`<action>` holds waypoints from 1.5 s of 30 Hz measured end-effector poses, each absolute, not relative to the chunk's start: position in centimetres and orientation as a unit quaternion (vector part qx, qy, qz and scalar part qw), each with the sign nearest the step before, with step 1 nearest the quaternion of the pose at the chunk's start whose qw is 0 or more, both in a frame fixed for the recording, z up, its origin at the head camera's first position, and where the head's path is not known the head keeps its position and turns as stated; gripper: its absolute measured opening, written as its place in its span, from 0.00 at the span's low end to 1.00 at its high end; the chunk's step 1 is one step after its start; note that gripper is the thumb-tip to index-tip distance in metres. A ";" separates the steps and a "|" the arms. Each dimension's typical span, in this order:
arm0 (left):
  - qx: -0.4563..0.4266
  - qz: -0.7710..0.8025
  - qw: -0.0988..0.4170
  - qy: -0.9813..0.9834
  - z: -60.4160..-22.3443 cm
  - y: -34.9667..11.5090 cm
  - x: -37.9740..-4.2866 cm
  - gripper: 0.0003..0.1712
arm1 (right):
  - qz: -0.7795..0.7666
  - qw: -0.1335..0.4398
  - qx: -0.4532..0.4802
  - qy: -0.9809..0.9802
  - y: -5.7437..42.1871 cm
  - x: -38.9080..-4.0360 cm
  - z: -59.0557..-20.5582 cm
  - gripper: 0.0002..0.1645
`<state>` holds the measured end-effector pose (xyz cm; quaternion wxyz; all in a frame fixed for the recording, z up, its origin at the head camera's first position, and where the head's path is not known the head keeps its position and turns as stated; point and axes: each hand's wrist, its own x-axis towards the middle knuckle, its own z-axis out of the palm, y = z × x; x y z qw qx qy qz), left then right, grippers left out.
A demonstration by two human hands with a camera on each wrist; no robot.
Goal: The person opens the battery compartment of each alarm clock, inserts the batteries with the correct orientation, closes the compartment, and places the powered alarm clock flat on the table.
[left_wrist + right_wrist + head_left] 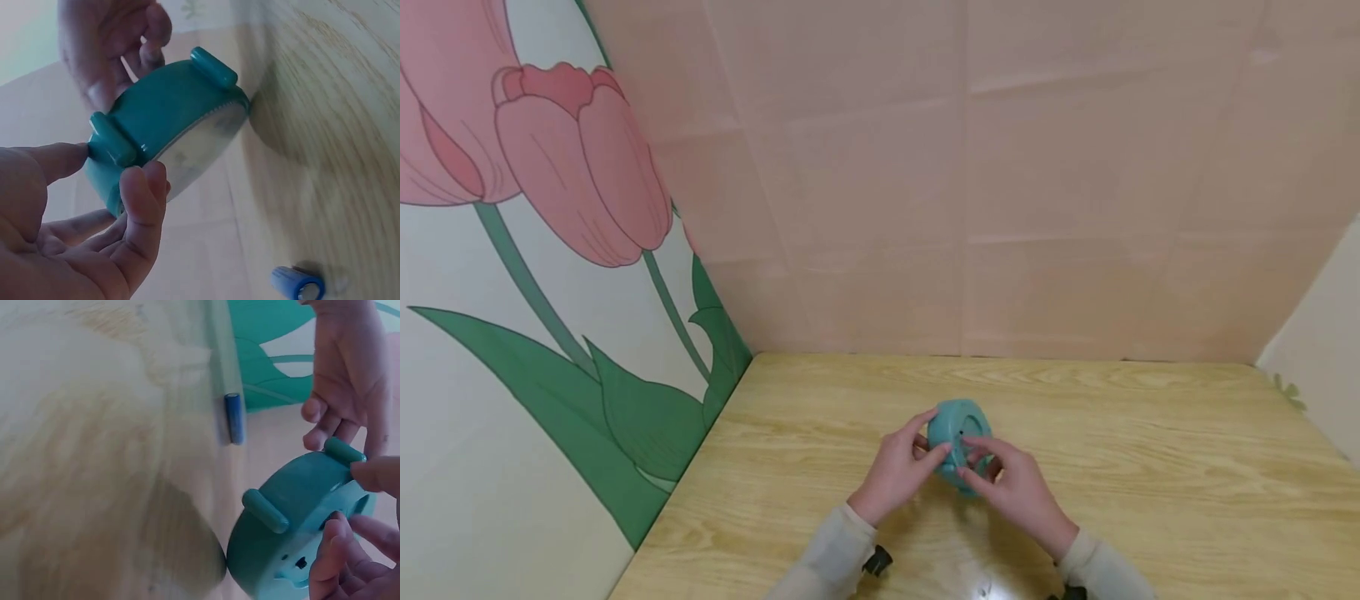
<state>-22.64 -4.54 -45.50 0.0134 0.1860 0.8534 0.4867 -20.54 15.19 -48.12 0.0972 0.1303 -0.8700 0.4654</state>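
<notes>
A teal round clock is tilted up on edge above the wooden table, its two stubby feet showing in the wrist views. My left hand grips its rim from the left, thumb on the near side. My right hand is at the clock's recessed back, thumb at the rim and fingertips curled against the back. What lies under those fingertips is hidden. The pale front of the clock faces the table side in the left wrist view. A blue battery lies apart from both hands.
The wood-grain table ends at a pinkish covered wall behind. A tulip-patterned wall borders the left side. Dark straps sit at the wrists.
</notes>
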 end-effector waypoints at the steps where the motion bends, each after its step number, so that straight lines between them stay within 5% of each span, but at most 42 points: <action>1: 0.182 0.488 0.016 0.853 -45.6 -4.6 -22.7 0.33 | 0.452 0.106 0.143 -0.874 15.2 -20.5 -48.3 0.21; 29: 0.149 0.455 0.106 0.871 -47.4 -4.9 -23.6 0.30 | 0.316 0.073 0.219 -0.920 15.4 -21.2 -48.8 0.16; 40: 0.137 0.450 0.132 0.873 -48.1 -5.2 -24.1 0.16 | 0.286 0.084 0.250 -0.921 15.1 -21.5 -48.8 0.12; 45: 0.141 0.454 0.137 0.869 -48.3 -5.5 -24.2 0.20 | 0.314 0.075 0.256 -0.911 15.3 -21.4 -49.0 0.11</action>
